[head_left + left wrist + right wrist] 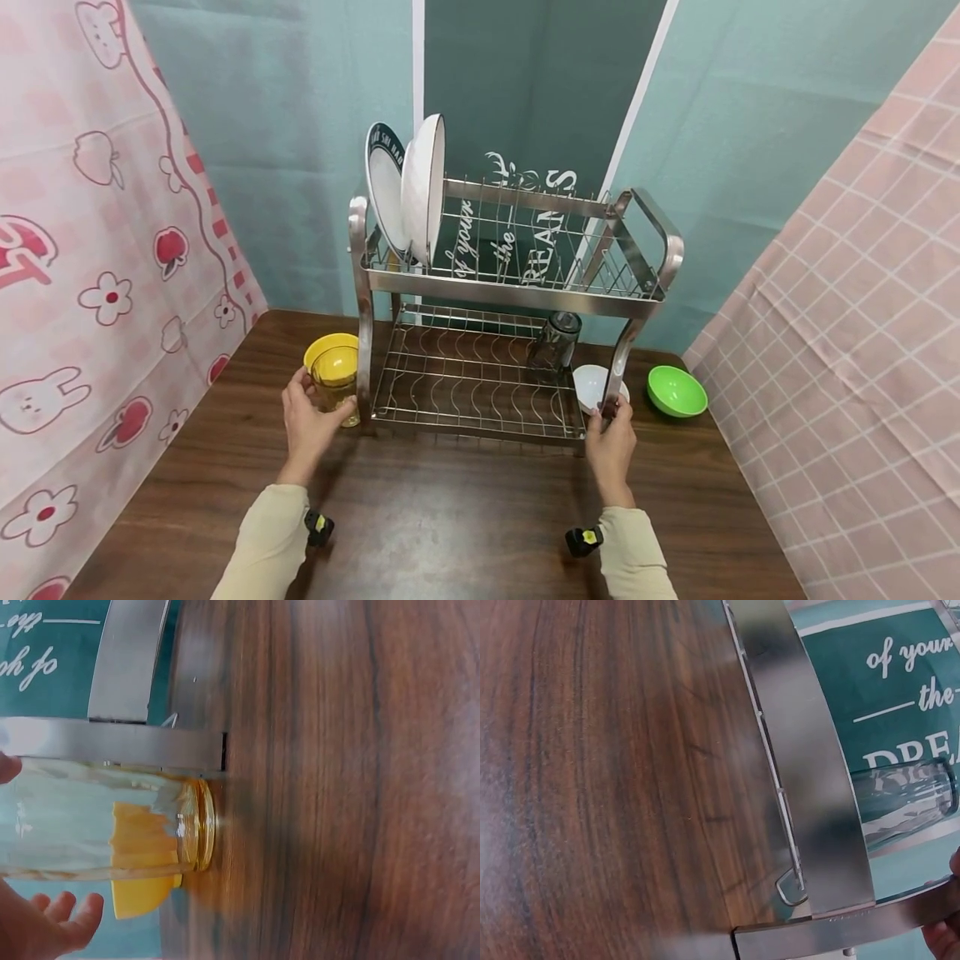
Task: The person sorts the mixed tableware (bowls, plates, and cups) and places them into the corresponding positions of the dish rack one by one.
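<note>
A two-tier metal dish rack (517, 293) stands on the table. At its left end, my left hand (309, 427) is spread around a clear yellow glass (90, 817) that stands upright beside the rack's leg. In the left wrist view the fingertips (88, 919) are apart from the glass, and the thumb lies near the leg. A yellow bowl (139, 900) is behind the glass. My right hand (611, 446) grips the rack's right front leg between thumb and fingers. Just behind that leg is a white bowl (590, 386).
A plate (384, 179) and a white bowl (422, 187) stand on edge at the upper tier's left. A dark glass (555, 343) is on the lower tier, right side. To the right, a green bowl (677, 392) sits on the table (450, 517). Curtains hang around the table.
</note>
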A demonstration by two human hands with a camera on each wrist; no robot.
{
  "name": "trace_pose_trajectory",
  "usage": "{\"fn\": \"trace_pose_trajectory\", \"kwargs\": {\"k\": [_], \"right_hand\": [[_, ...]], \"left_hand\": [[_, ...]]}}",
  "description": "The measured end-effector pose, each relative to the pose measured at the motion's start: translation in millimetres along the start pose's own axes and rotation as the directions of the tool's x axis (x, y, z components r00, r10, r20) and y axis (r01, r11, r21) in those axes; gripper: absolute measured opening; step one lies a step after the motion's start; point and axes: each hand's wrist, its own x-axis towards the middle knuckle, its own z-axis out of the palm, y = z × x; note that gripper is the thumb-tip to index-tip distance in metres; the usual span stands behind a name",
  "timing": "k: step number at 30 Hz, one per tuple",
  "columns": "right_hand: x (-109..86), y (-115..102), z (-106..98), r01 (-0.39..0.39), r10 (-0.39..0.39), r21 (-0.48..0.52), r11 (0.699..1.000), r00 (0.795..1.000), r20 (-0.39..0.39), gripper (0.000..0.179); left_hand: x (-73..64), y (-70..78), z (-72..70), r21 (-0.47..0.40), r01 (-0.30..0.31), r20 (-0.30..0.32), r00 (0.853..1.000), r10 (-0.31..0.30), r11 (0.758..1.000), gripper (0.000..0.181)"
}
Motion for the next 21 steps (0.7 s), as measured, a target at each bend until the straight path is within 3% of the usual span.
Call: {"fn": "trace_pose_trajectory", "kwargs": {"k": [5,12,21], "right_hand": [[-0.9,0.9,0.1,-0.001,0.001,-0.008,1.000,1.000,-0.011,0.037],[-2.6,-0.7,0.4,-0.011,0.011,-0.015,1.000,1.000,-0.001,0.035],[-3.1,-1.0,1.8,-0.018,0.017,-0.030,0.999,1.000,-0.020,0.031]], "left_hand": [[6.1,-3.6,-3.0,-0.048,-0.010,0.072,0.997,0.013,0.999,0.098],[11.0,-14.3,-5.4,-0.108,0.061,0.189,0.981,-0.039,0.992,0.105],[12.7,-20.6,-3.6,-0.115,0.094,0.262,0.963,-0.061,0.989,0.105]]}}
